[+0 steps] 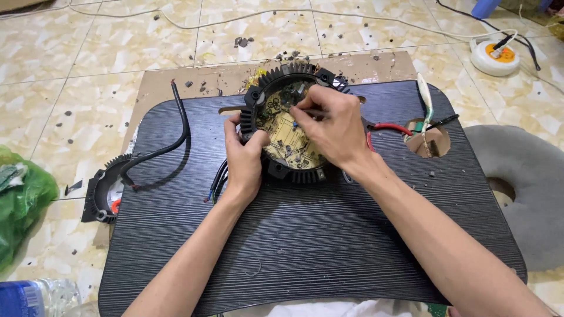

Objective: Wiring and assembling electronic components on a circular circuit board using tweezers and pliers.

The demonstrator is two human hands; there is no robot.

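While the left hand [244, 161] clasps the left rim of a round, black finned housing [292, 122], the right hand [332, 128] reaches over it from the right, its fingers pinched around a thin dark tool [308, 111] whose tip points left onto the yellowish circuit board [288, 132] seated inside the housing. What kind of tool it is cannot be told, since the hand covers most of it. The housing lies flat near the far middle of a dark ribbed tabletop [305, 235], which rests on a sheet of brown cardboard [194, 82] spread over the tiled floor [88, 41].

Thin black wires [218, 176] run out from under the left hand toward the near side. A red wire [390, 127] leaves the housing on the right and leads toward a round hole [432, 141] in the tabletop, where a white sleeved cable [424, 100] also ends. A thick black cable [170, 141] curves across the left part of the tabletop, apart from both hands. Beyond the left edge, on the floor, lies a second black finned part [104, 191]. A green plastic bag [20, 199] sits further left, and a clear plastic bottle [35, 296] lies at the near left corner. A grey ring-shaped cushion [523, 188] lies to the right, and a round white socket [495, 56] with cords plugged in sits at the far right. Dark crumbs of debris are scattered over the cardboard and tiles.
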